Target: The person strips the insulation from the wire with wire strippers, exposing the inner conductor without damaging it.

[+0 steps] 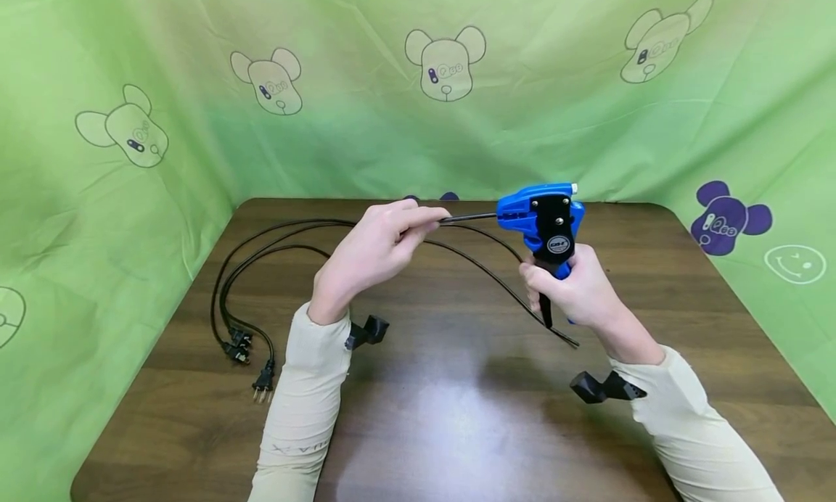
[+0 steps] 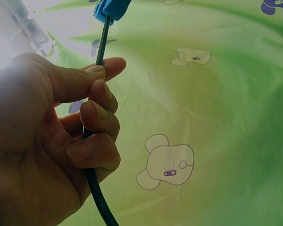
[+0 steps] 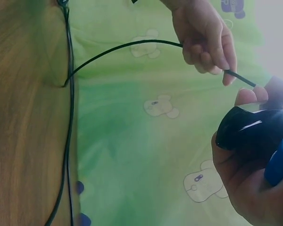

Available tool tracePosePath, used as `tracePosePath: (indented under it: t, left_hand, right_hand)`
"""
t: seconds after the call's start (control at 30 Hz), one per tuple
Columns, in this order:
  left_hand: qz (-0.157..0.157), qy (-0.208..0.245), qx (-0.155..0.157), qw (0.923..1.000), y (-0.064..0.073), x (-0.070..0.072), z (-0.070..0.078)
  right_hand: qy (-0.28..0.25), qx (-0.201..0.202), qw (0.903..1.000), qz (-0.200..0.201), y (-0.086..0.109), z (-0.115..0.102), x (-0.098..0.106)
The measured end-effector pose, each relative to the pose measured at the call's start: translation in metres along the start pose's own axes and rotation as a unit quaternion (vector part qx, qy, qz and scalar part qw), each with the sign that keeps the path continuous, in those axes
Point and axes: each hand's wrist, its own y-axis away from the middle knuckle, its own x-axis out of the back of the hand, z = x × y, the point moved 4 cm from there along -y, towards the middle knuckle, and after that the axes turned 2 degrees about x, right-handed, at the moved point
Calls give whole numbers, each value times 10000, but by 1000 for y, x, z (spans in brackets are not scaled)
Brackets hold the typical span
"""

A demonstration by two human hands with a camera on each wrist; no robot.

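Raised over the table in the head view, my right hand (image 1: 584,288) grips a blue-and-black wire stripper (image 1: 555,223) by its handles. The tool's nose faces left. My left hand (image 1: 375,255) pinches a black power cord (image 1: 475,216) between thumb and fingers, a short way from the nose. From those fingertips the cord runs straight to the stripper's jaws, where its tip is hidden. In the left wrist view the cord (image 2: 103,44) also passes behind the curled fingers (image 2: 101,150). The right wrist view shows the cord (image 3: 146,41) arching down toward the table behind the left hand (image 3: 205,37).
More black cords (image 1: 225,284) lie looped across the wooden table (image 1: 424,429). Their plugs (image 1: 263,379) sit at the left, and bare-looking cord ends (image 1: 568,339) lie below the right hand. A green cloth (image 1: 353,125) printed with bear heads hangs around the back and sides.
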Motion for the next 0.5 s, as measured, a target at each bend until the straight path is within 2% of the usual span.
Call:
tracePosePath:
  t: [0.27,0.5]
  left_hand:
    - [9,101,-23,9999,1,-1,1]
    - [9,165,-45,9999,1,0,1]
  right_hand:
    - [129,-150,9998,0,3,-3,1]
    - [350,-86,9993,-114,5,-7,3]
